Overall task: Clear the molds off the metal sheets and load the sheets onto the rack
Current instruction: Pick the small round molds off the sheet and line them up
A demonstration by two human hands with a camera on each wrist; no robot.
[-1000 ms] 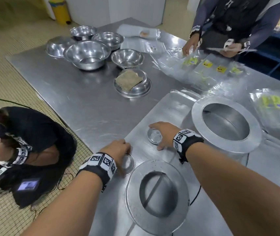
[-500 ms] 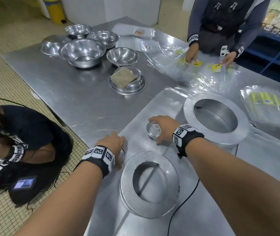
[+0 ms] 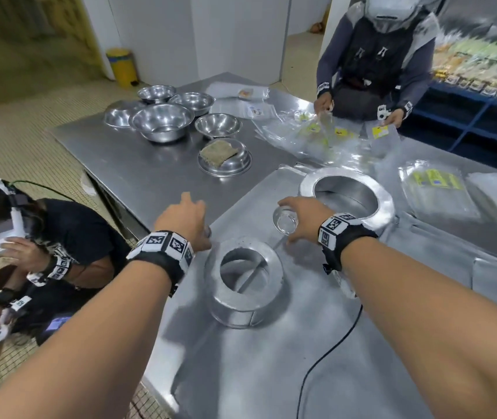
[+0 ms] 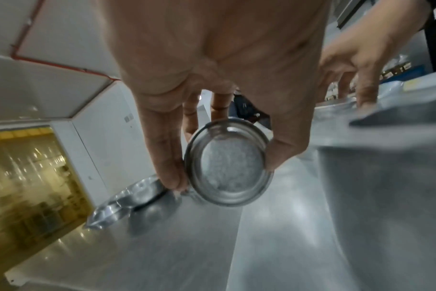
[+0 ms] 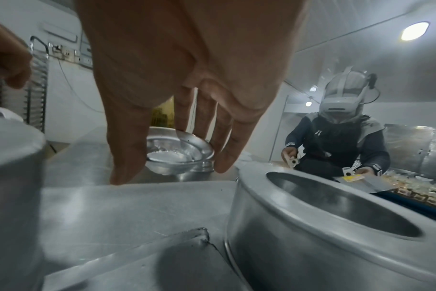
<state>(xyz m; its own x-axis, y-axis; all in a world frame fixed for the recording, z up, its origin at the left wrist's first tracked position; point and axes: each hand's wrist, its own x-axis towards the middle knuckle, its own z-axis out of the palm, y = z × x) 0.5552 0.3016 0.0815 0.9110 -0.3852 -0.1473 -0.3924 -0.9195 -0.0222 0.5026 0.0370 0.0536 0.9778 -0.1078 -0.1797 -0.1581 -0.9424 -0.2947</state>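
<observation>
Molds noted first: two small round shallow metal cups, shiny, each with a pale grainy patch on the base. One small mold [image 4: 228,169] is pinched by its rim between thumb and fingers of the left hand [image 3: 185,220], lifted clear above the table edge; its twin [image 3: 285,220] is gripped from above by the curled fingers of the right hand [image 3: 304,217], raised over the metal sheet [image 3: 271,373]. Two large ring molds are seen standing on the sheet: the nearer ring mold [image 3: 242,281] at 6 o'clock from the hands, the larger ring mold [image 3: 353,195] at 2 o'clock, close beside the right wrist. The sheet's raised left edge is seen near the table edge at 9 o'clock; bare steel table [image 3: 138,176] lies open toward 11 o'clock. Steel bowls [image 3: 162,120] are clustered at 11 o'clock, a bowl holding a cloth [image 3: 224,160] at 12. Plastic bags [image 3: 434,189] are spread at 2 o'clock, where a standing person [image 3: 375,62] is handling them. A crouching person [image 3: 60,246] is placed at 9 o'clock, below the table edge. A black cable [image 3: 326,358] is draped across the sheet at 5 o'clock.
</observation>
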